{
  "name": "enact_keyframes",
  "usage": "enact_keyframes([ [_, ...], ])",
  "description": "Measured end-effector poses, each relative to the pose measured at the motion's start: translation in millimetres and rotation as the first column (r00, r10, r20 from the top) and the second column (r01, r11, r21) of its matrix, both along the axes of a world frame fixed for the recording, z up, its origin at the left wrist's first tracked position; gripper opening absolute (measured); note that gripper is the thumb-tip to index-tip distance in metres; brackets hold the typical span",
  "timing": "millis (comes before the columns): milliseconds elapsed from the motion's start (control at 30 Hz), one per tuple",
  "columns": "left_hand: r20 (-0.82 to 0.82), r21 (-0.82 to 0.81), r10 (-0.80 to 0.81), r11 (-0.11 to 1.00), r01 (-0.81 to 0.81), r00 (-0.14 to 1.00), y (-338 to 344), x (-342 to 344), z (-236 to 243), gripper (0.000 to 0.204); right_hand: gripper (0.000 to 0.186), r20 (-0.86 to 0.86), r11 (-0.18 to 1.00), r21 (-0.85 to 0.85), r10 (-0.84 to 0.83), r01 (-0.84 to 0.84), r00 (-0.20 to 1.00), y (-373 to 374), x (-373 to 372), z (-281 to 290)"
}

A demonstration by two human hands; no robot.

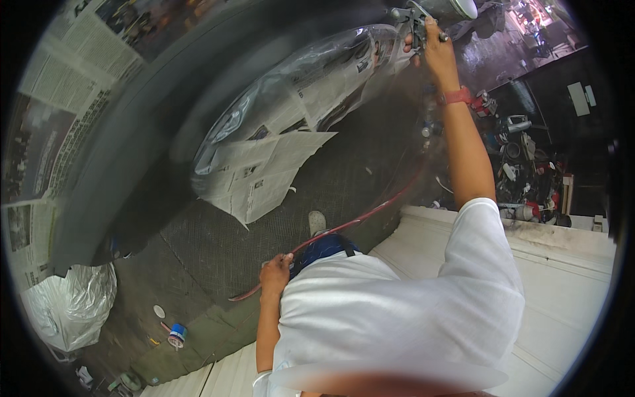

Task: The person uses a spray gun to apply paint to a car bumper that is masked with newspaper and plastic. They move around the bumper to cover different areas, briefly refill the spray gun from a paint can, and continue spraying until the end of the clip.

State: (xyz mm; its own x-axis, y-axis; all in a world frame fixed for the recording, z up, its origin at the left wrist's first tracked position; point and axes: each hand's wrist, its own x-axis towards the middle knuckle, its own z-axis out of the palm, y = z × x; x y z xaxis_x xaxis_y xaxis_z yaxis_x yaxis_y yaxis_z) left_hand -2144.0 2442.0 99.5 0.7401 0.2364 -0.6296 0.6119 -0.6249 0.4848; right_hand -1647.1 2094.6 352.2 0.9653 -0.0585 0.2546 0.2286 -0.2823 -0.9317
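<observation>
My right hand [436,56], stretched far up to the right with a red band on its wrist, is closed round a metal spray gun [417,20]. A light-coloured cup [465,8] sits beside the gun at the picture's top edge. Down by my waist, my left hand [274,272] is wrapped round a red hose [360,218], which curves up toward the right. Facing me is a dark grey vehicle body panel [142,126]. Newspaper [264,169] and clear plastic film [228,122] cover an area beside the panel, close to the gun.
More newspaper [66,79] masks the far left. A silver-wrapped round shape [76,308] stands at lower left, near a blue can [176,334] on the floor. Tools and containers [522,165] clutter the right side. Behind me runs a pale ridged wall or shutter [562,271].
</observation>
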Motion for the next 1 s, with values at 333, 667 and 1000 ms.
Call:
enact_keyframes([
  [333,0.043,-0.002,-0.056,0.998,0.056,0.998,-27,86,65,0.053,0.066,-0.053,0.977,-0.020,-0.215,0.214,0.975,-97,129,8],
  [667,0.095,-0.004,0.096,0.995,-0.096,0.991,-17,68,81,0.052,0.066,0.035,0.908,0.059,-0.418,0.415,0.908,-105,198,28],
  [1000,0.168,0.019,0.181,0.982,-0.187,0.969,54,-43,38,0.050,0.066,-0.029,0.996,0.035,-0.083,0.084,0.996,38,19,39],
])
